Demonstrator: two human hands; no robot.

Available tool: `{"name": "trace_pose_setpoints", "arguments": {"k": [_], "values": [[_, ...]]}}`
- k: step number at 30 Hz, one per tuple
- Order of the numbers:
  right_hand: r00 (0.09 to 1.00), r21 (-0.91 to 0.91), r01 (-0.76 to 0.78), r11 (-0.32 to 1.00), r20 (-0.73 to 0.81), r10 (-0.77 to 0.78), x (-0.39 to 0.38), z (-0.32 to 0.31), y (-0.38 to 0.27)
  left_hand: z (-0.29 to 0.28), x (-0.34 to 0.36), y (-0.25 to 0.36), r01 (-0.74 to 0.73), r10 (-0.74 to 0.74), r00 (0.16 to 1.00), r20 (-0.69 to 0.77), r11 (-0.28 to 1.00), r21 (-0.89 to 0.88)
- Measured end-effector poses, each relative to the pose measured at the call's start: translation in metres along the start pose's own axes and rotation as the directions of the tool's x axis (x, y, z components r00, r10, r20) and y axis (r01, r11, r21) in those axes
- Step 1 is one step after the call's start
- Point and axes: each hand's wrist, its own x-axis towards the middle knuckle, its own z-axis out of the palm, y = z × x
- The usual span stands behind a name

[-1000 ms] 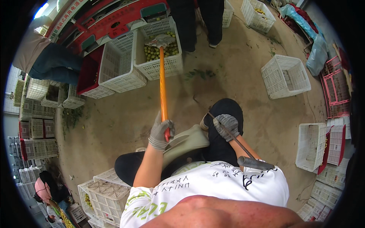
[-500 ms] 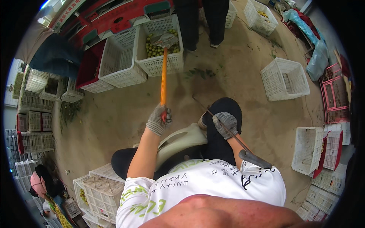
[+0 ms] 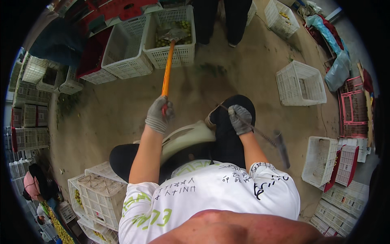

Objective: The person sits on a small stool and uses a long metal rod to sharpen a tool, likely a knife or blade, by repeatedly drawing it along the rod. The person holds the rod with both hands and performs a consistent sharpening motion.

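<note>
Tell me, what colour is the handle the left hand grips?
The handle is orange, with a red end; see the head view.

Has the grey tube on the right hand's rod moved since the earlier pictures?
Yes: the grey tube has swung forward and right, closer to the lower-right white crate.

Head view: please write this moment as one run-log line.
left hand: grips orange handle; right hand: grips thin rod; grey tool head: over yellow-green fruit in white plastic crate

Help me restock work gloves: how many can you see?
2: a gray glove on the left hand, gripping the orange handle; another on the right hand, around a thin rod. More may be hidden.
</note>
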Motion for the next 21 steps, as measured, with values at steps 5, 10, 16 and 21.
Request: {"name": "trace_pose_setpoints", "arguments": {"k": [5, 10, 16, 21], "values": [[0.986, 0.048, -0.117, 0.992, -0.116, 0.122, 0.010, 0.012, 0.031, 0.005, 0.013, 0.009, 0.078, -0.074, 0.993, 0.089, 0.996, -0.034], [0.867, 0.232, -0.485, 0.843, 0.004, 0.498, 0.017, 0.017, 0.063, -0.003, 0.019, 0.005, 0.044, -0.038, 0.987, 0.155, 0.998, -0.039], [0.787, 0.519, -0.562, 0.644, 0.098, 0.609, 0.023, 0.004, 0.060, 0.004, -0.012, -0.010, 0.022, -0.022, 1.000, -0.007, 1.000, 0.017], [0.780, 0.520, -0.558, 0.647, 0.062, 0.623, 0.041, 0.001, 0.050, 0.024, -0.038, -0.039, 0.112, -0.089, 0.975, -0.205, 0.989, 0.101]]}}
